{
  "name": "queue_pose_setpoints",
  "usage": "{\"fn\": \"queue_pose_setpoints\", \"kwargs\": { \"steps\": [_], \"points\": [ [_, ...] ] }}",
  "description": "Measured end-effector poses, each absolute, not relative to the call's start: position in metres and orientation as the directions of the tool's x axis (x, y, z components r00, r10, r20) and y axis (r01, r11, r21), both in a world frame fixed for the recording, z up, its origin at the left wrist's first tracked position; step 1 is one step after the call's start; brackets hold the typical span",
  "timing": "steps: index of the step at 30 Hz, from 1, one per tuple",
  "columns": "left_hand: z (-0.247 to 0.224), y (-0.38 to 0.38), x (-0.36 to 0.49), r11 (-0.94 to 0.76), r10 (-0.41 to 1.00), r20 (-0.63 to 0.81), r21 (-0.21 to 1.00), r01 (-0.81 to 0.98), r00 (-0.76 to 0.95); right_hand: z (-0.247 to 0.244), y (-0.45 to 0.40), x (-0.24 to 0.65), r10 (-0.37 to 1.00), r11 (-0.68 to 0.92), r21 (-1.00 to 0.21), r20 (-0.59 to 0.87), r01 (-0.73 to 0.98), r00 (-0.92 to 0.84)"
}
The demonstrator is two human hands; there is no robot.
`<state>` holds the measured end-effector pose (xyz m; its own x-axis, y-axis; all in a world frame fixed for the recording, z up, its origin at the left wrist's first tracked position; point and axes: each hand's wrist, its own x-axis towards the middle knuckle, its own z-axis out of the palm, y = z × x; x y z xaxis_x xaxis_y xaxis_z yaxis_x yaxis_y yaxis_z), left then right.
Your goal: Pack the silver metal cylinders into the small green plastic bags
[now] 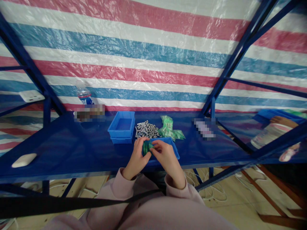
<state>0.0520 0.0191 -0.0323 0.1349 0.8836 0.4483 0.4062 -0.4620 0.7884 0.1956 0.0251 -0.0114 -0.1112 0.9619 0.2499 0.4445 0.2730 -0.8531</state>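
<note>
A small green plastic bag [146, 148] is pinched between my two hands, close to the table's front edge. My left hand [138, 156] closes around its left side. The fingertips of my right hand [165, 155] grip its right side. What the bag holds is too blurred to tell. A shallow blue tray [176, 149] lies under and behind my right hand, mostly covered by it. Just beyond my hands is a pile of small metal cylinders [146, 129]. Several more green bags [167, 128] are heaped right of that pile.
Stacked blue bins [122, 127] stand left of the cylinders. A water bottle [84, 94] stands at the back left, and a white mouse-shaped object [24, 160] lies at the far left. Blue frame posts [230, 70] flank the table. At the right another person's hand [284, 121] shows.
</note>
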Motion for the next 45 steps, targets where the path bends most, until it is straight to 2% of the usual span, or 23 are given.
{"fn": "queue_pose_setpoints", "kwargs": {
  "steps": [5,14,21,33,39,42,45],
  "points": [
    [-0.030,0.018,0.052,-0.469,0.880,0.451,0.777,0.420,0.150,-0.011,0.023,0.195,0.936,0.352,-0.818,0.294,0.456,-0.195],
    [-0.025,0.018,0.053,-0.482,0.872,0.460,0.740,0.469,0.169,0.012,0.010,0.198,0.921,0.364,-0.781,0.220,0.507,-0.322],
    [-0.020,0.017,0.055,-0.474,0.875,0.452,0.727,0.497,0.174,0.016,0.008,0.200,0.935,0.317,-0.805,0.178,0.501,-0.306],
    [-0.022,0.020,0.055,-0.460,0.878,0.447,0.684,0.566,0.174,0.021,0.007,0.202,0.908,0.390,-0.734,0.207,0.555,-0.364],
    [-0.023,0.020,0.055,-0.451,0.881,0.436,0.663,0.597,0.182,0.017,0.006,0.202,0.897,0.401,-0.771,0.219,0.496,-0.385],
    [-0.025,0.021,0.055,-0.451,0.880,0.440,0.658,0.603,0.179,0.016,0.007,0.202,0.902,0.393,-0.830,0.263,0.397,-0.343],
    [-0.024,0.020,0.055,-0.435,0.889,0.422,0.661,0.611,0.177,0.016,0.012,0.212,0.931,0.365,-0.884,0.344,0.293,-0.120]
  ]
}}
